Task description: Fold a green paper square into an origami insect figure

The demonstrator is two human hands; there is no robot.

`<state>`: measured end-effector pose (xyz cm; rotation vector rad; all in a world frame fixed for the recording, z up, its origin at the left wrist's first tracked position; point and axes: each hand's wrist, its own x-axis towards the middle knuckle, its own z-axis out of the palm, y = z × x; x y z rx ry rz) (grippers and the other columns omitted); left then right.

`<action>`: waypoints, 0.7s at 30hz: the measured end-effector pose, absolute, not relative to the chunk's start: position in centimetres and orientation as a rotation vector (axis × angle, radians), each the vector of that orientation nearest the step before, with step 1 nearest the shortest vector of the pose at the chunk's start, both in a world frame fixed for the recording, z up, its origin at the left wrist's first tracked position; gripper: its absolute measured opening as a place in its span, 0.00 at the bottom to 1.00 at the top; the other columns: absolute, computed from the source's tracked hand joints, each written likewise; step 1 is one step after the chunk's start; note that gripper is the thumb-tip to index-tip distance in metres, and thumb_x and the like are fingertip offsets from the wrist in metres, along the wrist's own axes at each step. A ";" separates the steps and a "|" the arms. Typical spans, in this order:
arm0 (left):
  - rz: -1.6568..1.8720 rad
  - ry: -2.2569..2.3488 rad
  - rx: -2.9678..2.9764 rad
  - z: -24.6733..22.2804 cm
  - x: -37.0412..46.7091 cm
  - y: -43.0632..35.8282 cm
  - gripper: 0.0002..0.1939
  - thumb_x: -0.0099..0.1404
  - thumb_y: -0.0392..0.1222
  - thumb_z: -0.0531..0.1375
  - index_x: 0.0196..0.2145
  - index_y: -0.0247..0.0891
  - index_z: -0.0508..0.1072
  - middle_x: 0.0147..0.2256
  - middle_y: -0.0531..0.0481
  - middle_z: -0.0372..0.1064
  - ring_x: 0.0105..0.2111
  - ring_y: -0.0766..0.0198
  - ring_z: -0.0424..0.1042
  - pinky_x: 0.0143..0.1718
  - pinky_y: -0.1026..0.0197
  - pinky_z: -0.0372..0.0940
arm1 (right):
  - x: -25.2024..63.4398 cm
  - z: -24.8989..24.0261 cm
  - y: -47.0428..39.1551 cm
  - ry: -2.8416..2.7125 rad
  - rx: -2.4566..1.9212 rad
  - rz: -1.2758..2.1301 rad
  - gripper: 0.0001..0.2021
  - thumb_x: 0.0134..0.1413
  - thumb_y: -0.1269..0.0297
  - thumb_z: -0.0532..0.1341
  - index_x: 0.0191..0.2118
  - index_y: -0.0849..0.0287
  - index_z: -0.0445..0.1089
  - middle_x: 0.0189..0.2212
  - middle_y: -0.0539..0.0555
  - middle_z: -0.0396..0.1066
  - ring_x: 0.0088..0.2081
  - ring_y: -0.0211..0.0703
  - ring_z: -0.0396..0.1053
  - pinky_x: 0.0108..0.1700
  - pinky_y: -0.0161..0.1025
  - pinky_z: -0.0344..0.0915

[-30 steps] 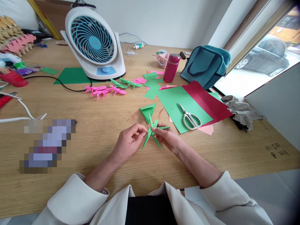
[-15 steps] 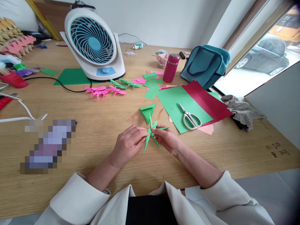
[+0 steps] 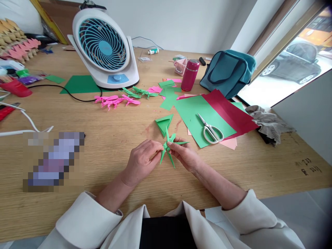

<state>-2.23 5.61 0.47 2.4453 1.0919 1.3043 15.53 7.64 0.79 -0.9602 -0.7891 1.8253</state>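
Observation:
Between my two hands is a green folded paper figure (image 3: 169,157) with several thin pointed limbs sticking outward. My left hand (image 3: 144,155) pinches its left side with closed fingers. With thumb on top and fingers beneath, my right hand (image 3: 185,154) grips the figure's right side. Just beyond it on the table lies a green folded paper triangle (image 3: 164,123). Farther back are pink folded paper figures (image 3: 114,101) and green folded paper figures (image 3: 140,92) in a row.
White-handled scissors (image 3: 211,131) rest on a green paper sheet (image 3: 192,114), which overlaps red paper (image 3: 230,114). Behind stand a magenta bottle (image 3: 190,75), a teal bag (image 3: 227,72) and a white fan (image 3: 106,48). A blurred-out flat object (image 3: 55,160) lies at left.
The green paper figure has turned slightly in my fingers, and its lower points sit closer together and farther left. Both hands stay nearly in the same place.

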 end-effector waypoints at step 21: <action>1.249 1.096 2.568 1.2 -2.6 5.5 0.10 0.69 0.31 0.59 0.45 0.41 0.77 0.40 0.47 0.76 0.39 0.62 0.74 0.40 0.60 0.69 | 15.7 1.0 7.6 -0.817 -0.980 1.758 0.17 0.35 0.55 0.77 0.26 0.58 0.74 0.24 0.46 0.69 0.28 0.33 0.63 0.36 0.34 0.63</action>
